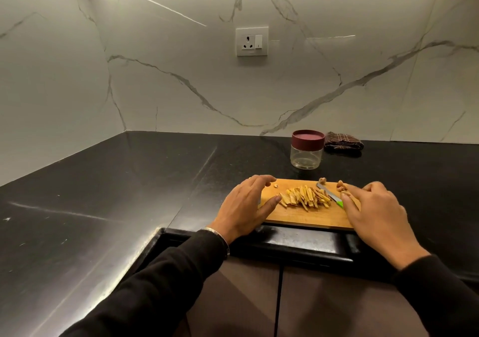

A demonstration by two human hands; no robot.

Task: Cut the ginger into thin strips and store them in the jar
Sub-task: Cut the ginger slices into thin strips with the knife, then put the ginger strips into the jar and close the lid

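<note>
Evidently cutting is done: both the left hand [245, 204] and right hand [373, 207] hover loose, grasping nothing, flanking the ginger strips [305, 198]. Next, the jar [307, 152] beyond them needs its lid off.

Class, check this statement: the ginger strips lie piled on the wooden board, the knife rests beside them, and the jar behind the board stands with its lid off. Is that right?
Not quite. The head view shows the jar with its dark red lid on, and empty. The rest holds: the ginger strips lie piled on the wooden board, the knife beside them.

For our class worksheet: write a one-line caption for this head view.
Both hands, left hand and right hand, flank ginger strips on the cutting board; knife down, lidded jar behind.
</note>
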